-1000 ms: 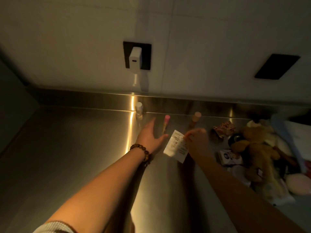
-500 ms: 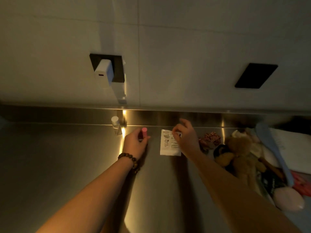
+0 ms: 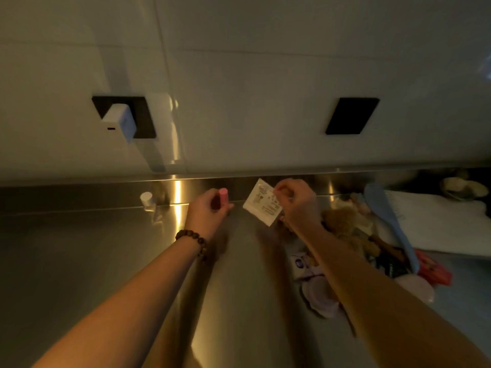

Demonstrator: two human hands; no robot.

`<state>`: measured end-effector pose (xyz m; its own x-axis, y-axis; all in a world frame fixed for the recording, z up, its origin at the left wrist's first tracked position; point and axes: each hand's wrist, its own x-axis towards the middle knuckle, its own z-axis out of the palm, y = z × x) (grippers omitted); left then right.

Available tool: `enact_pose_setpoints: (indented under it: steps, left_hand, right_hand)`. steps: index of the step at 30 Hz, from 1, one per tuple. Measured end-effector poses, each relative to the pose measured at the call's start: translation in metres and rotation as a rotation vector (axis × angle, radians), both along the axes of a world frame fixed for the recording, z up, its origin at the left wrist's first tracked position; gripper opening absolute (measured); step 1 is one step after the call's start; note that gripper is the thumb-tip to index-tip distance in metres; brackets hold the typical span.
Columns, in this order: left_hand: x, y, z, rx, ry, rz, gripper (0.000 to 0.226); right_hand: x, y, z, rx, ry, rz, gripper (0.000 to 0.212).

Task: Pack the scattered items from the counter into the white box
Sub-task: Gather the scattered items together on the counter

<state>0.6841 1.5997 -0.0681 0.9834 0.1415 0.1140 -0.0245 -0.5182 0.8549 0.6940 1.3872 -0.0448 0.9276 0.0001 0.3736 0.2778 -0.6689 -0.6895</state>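
Pink-capped tube (image 3: pixel 223 198), now lifted off the steel counter (image 3: pixel 79 248), gripped in left hand (image 3: pixel 206 213). White sachet (image 3: pixel 263 205), likewise raised, pinched by right hand (image 3: pixel 297 205). Both ready for packing; white box not identifiable; clutter pile (image 3: pixel 353 229) remains right.

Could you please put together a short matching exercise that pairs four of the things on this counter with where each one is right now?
Things:
1. pink-capped tube
2. white packet
3. small white-capped bottle
4. blue spatula

Places:
A. standing on the counter by the back edge, held by no hand
B. pinched in the right hand
C. lying on the pile of items at the right
D. gripped in the left hand

Pairs: 1-D, 2-B, 3-A, 4-C
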Motion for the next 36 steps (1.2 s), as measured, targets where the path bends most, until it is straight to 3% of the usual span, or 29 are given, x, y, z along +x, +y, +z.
enact_pose_setpoints:
  steps: [7,12,17,22,26,31,34,36]
  left_hand:
    - [0.031,-0.101,0.026,0.027,-0.071,-0.180,0.028]
    - [0.050,-0.170,0.020,0.088,-0.071,-0.250,0.029]
    - [0.075,-0.217,0.002,0.160,-0.004,-0.279,0.024]
    - [0.094,-0.238,-0.019,0.253,0.071,-0.307,0.012]
    - [0.098,-0.246,-0.033,0.285,0.092,-0.304,0.007]
    - [0.098,-0.238,-0.034,0.237,0.119,-0.340,0.037]
    - [0.092,-0.222,-0.014,0.154,0.063,-0.308,0.059]
    - [0.085,-0.212,0.007,0.070,0.000,-0.269,0.062]
  right_hand:
    - [0.009,-0.121,0.056,0.161,0.122,-0.237,0.018]
    - [0.014,-0.189,0.063,0.065,0.130,-0.334,0.022]
    - [0.025,-0.225,0.042,0.007,0.135,-0.344,0.010]
    - [0.032,-0.242,0.027,0.023,0.130,-0.333,0.021]
    - [0.040,-0.248,0.019,0.027,0.154,-0.323,0.017]
    - [0.043,-0.247,0.021,0.062,0.154,-0.252,0.016]
    - [0.044,-0.244,0.030,0.087,0.132,-0.206,0.009]
    - [0.043,-0.240,0.040,0.101,0.125,-0.165,0.007]
